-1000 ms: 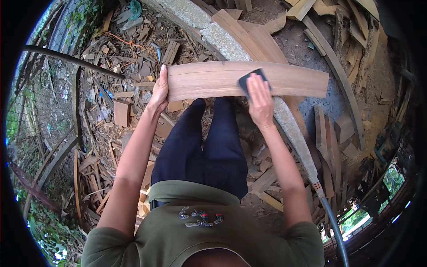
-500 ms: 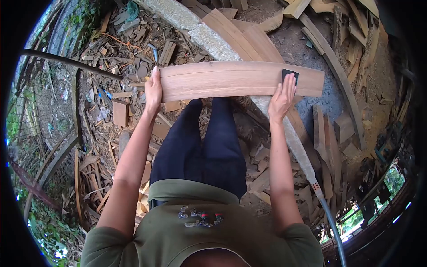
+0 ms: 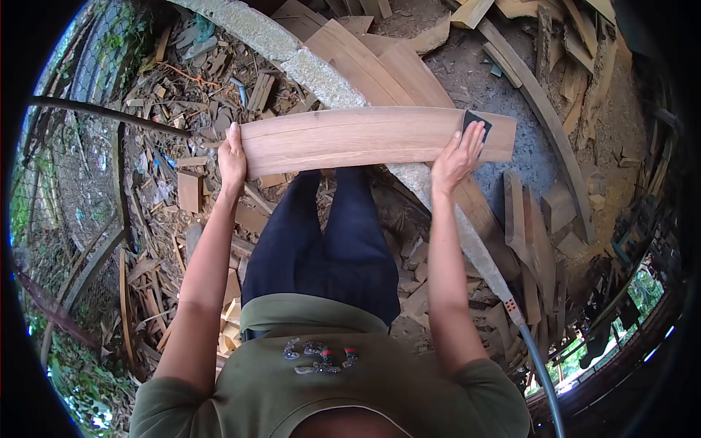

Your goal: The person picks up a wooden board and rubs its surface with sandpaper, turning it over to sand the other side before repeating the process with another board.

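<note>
A long, slightly curved wooden board lies crosswise in front of my legs. My left hand grips its left end, with the thumb along the edge and the fingers hidden underneath. Near the right end, my right hand presses a dark sheet of sandpaper flat against the board's upper face. The fingers of that hand lie together over the sheet, and its upper corner shows past them.
Behind the board runs a pale concrete ledge, with wide planks beside it. Wood offcuts and scraps litter the ground. A wire fence stands at left, and a curved wooden piece lies at right.
The board and both hands have shifted a little left in view, and the board's left end sits slightly lower. My right hand stays on the sandpaper near the right end.
</note>
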`<action>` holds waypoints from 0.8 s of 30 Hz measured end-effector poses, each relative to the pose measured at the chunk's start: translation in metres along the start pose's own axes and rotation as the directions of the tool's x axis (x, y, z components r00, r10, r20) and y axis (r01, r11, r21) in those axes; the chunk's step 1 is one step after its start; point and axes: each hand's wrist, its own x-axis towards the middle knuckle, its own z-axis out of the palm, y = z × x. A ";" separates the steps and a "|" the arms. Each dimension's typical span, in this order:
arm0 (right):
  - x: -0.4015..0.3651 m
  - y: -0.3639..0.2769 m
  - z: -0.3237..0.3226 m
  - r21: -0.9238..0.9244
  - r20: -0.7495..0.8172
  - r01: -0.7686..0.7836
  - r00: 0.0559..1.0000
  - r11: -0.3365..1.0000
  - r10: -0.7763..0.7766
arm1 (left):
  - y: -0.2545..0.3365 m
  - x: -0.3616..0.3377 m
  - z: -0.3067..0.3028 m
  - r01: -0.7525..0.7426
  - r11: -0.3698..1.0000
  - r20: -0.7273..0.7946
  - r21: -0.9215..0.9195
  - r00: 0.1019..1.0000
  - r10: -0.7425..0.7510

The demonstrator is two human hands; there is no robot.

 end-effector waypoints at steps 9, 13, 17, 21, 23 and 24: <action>-0.013 0.022 -0.006 0.026 0.085 0.109 0.990 0.994 -0.111 | -0.002 0.001 0.000 -0.029 0.999 -0.014 0.019 0.999 0.030; 0.008 0.028 -0.007 0.018 -0.044 -0.151 0.987 0.988 0.152 | -0.001 0.002 0.001 -0.031 0.999 -0.013 0.014 0.999 0.031; -0.050 -0.019 -0.017 0.082 0.222 0.087 0.969 0.993 -0.104 | -0.001 0.000 0.004 -0.027 0.999 -0.013 -0.038 1.000 0.026; -0.011 0.030 -0.025 0.126 0.242 0.147 0.955 0.981 -0.175 | 0.005 -0.004 -0.002 0.001 1.000 -0.029 0.020 1.000 -0.001; 0.023 0.056 -0.018 0.077 0.061 -0.093 0.994 0.993 0.088 | 0.006 -0.002 -0.003 -0.001 0.999 0.010 0.048 1.000 0.001; 0.024 0.054 -0.015 0.076 0.056 -0.093 0.994 0.993 0.089 | 0.009 -0.004 -0.002 0.013 1.000 -0.009 0.019 1.000 -0.013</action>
